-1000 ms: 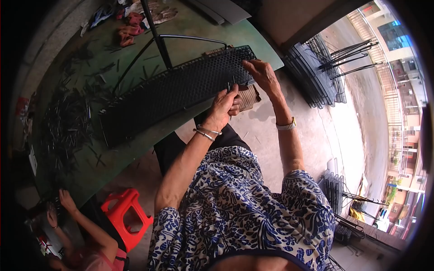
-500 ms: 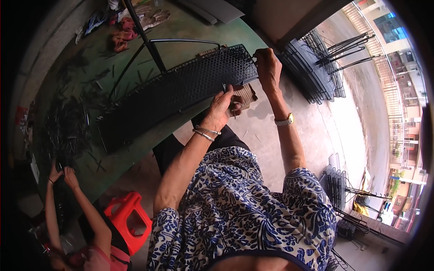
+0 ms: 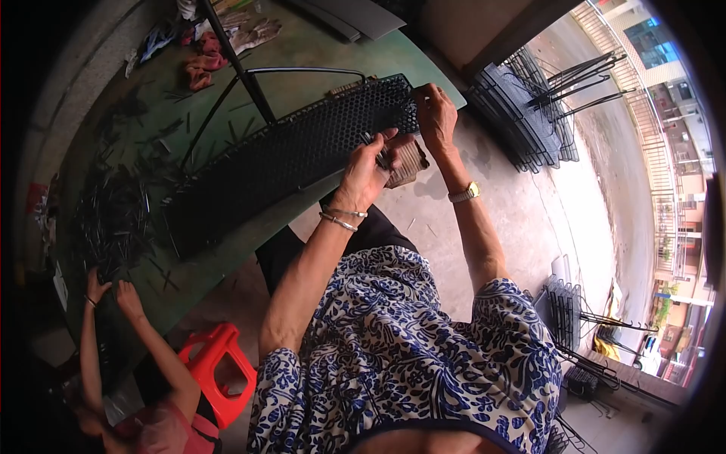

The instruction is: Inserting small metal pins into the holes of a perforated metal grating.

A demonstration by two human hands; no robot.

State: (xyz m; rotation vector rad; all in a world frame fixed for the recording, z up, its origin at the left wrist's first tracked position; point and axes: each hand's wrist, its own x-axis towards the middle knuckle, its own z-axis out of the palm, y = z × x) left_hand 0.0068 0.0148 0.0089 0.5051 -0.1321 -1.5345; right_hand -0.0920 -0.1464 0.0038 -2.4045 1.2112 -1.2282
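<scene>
A long black mesh panel with round holes and a wire frame slants across the green table. Its right end reaches the table's edge. There my right hand is closed, fingertips pinched at the panel's end; what they pinch is too small to make out. My left hand is palm up, just under the panel's near edge, with the fingers curled round thin dark pieces. A bent black wire stand rises behind the panel. A piece of corrugated cardboard shows beside my left hand.
Loose black strips lie heaped on the table's left. A co-worker's hands are at that heap, near a red stool. Gloves lie at the back. Stacked black mesh racks stand right, their hooks sticking out.
My right hand has moved left, closer to the panel's end, and its wrist has turned. My left hand has shifted slightly, its fingers curling more. The co-worker's hands have moved a little.
</scene>
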